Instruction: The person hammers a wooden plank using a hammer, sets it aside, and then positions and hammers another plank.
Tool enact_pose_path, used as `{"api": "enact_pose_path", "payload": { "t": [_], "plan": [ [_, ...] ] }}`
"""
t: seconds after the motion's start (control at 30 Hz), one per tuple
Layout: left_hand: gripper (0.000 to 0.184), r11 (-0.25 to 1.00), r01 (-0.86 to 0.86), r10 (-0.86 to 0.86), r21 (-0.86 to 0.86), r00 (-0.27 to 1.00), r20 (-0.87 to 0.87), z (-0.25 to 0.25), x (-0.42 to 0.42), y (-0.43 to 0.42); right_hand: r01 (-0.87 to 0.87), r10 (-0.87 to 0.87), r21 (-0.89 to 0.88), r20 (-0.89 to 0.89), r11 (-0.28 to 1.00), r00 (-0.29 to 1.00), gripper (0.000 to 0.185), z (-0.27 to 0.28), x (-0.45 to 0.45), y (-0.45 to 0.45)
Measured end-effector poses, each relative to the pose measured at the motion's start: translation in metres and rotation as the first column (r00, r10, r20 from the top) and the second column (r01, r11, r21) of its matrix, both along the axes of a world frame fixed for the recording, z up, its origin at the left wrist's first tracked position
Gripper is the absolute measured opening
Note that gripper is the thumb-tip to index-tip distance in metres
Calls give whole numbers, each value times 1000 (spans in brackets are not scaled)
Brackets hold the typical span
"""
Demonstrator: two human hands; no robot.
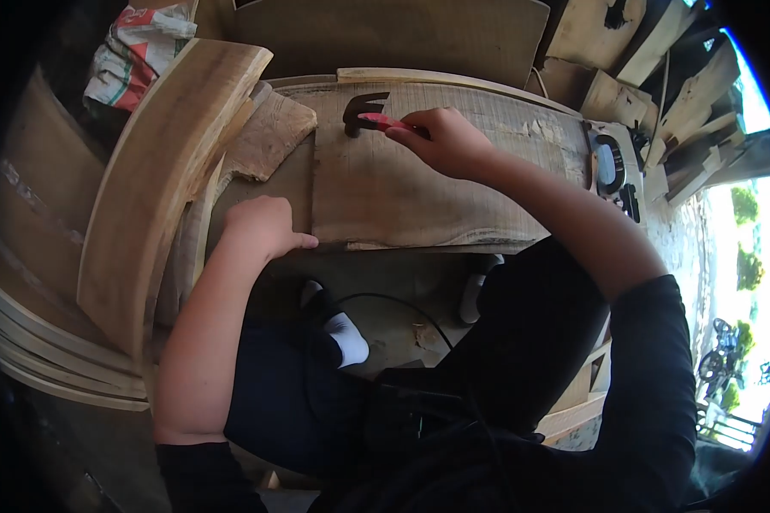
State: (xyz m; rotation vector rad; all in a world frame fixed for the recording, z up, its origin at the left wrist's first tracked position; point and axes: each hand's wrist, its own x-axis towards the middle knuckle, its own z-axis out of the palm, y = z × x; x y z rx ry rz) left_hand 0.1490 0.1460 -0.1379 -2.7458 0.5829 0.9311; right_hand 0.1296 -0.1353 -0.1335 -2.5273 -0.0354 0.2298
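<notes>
My right hand (449, 141) is closed round the handle of a claw hammer (370, 118). The handle shows red near the dark metal head, and the head is over the upper left part of a wide wooden board (436, 184). At the lower left corner of that board is my left hand (263, 226). Its fingers are curled and its thumb points right, at the board's edge. What lies under the curled fingers is hidden.
A long thick plank (167, 171) leans at the left, beside a rough-edged wood piece (269, 137). A red and white sack (137, 56) lies behind. A tool with a light blue part (607, 164) rests at the board's right end. A dark cable (398, 299) crosses the floor.
</notes>
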Motion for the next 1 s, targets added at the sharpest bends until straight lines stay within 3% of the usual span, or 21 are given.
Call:
{"api": "enact_pose_path", "payload": {
  "t": [0.33, 0.43, 0.63, 0.77, 0.83, 1.0],
  "plan": [
    [54, 1000, 11, -11, 1, 1000, -5, -6, 2, 2, -231, 229, -38, -39, 972, 973, 50, 7, -26, 4],
    [58, 1000, 17, -17, 24, 1000, -15, -6, 3, 1, -375, 364, -184, -88, 909, 927, 45, 12, -35, 7],
    [70, 997, -21, 28, 76, 995, -100, 3, 2, -6, -552, 534, -255, -142, 794, 833, 43, 15, -45, 1],
    [68, 997, -18, 26, 76, 994, -110, 4, 2, -6, -540, 528, -278, -124, 794, 840, 43, 12, -45, -7],
    [68, 998, -18, 24, 63, 995, -97, 2, 1, -4, -363, 340, -261, -132, 894, 931, 48, 12, -42, -9],
    [67, 999, -16, 22, 50, 994, -107, 0, 2, -2, -222, 211, -256, -69, 941, 975, 49, 13, -28, -26]
  ]
}}
